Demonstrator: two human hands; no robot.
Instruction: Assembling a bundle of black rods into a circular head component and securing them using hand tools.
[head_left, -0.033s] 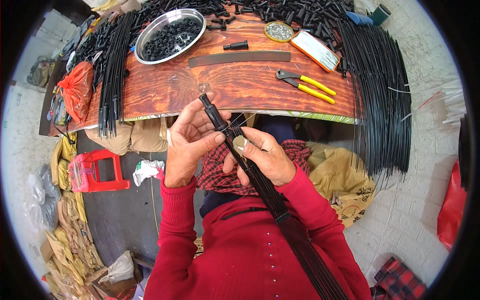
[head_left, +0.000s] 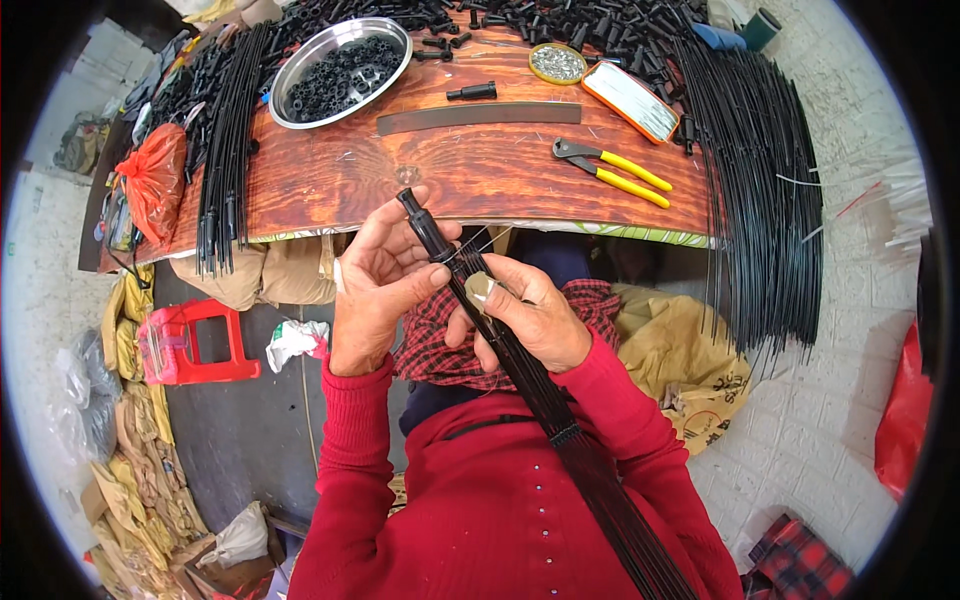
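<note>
A folded umbrella frame (head_left: 535, 385), a bundle of thin black ribs, slants from my hands down across my red sweater to the lower right. At its upper end sits a stepped black plastic tube (head_left: 427, 228). My left hand (head_left: 368, 290) is closed around that tube, its thumb pressed against the lower part. Just below, my right hand (head_left: 545, 320) pinches the ribs beneath the tube. A tan pad (head_left: 480, 288) covers part of the right thumb. Thin wire-like ends (head_left: 487, 238) stick out between the hands. Some right fingers are partly hidden behind the bundle.
On the wooden table (head_left: 320, 185) lie yellow-handled pincers (head_left: 620, 175), a flat dark strip (head_left: 480, 117) and a loose black tube (head_left: 471, 91). A metal bowl (head_left: 290, 120) holds small black parts. Black ribs (head_left: 770, 200) overhang the right edge. A red stool (head_left: 240, 350) stands left.
</note>
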